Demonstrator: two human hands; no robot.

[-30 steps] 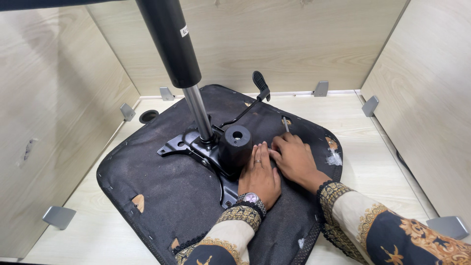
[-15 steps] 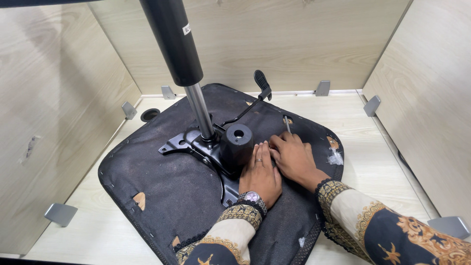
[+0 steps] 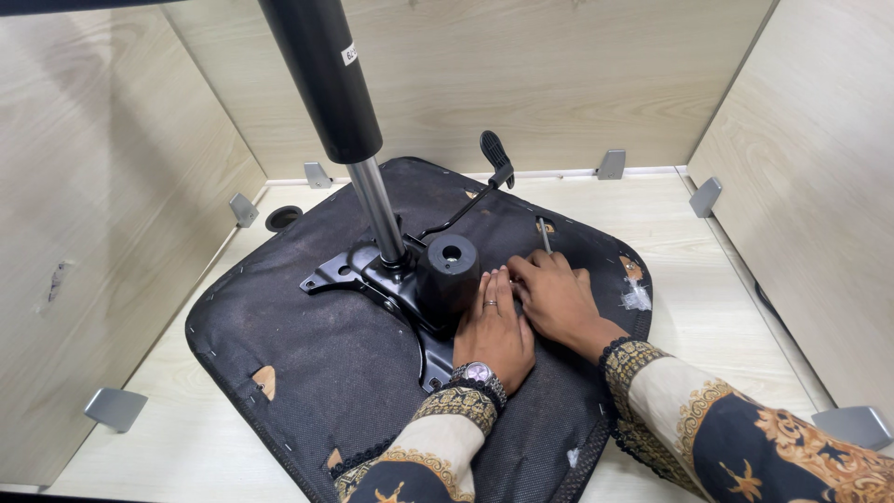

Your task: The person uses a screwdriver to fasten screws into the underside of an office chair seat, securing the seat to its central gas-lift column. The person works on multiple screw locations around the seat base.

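Observation:
An upturned office chair seat [image 3: 307, 363] with a black fabric underside lies on the wooden surface. A black metal mechanism plate [image 3: 391, 284] is fixed on it, with a gas lift cylinder [image 3: 331, 93] rising up and a black tension knob [image 3: 449, 270] beside it. My left hand [image 3: 494, 326], with a ring and a wristwatch, lies flat on the plate next to the knob. My right hand [image 3: 559, 298] grips a thin metal tool [image 3: 545, 236] whose shaft sticks out above my fingers, close beside my left fingertips. What the tool's tip touches is hidden.
A lever with a black paddle handle [image 3: 496, 154] extends toward the back. Wooden walls with grey metal corner brackets [image 3: 115, 408] enclose the surface on three sides. A round hole [image 3: 282, 218] sits at the back left. The fabric is torn in spots [image 3: 636, 296].

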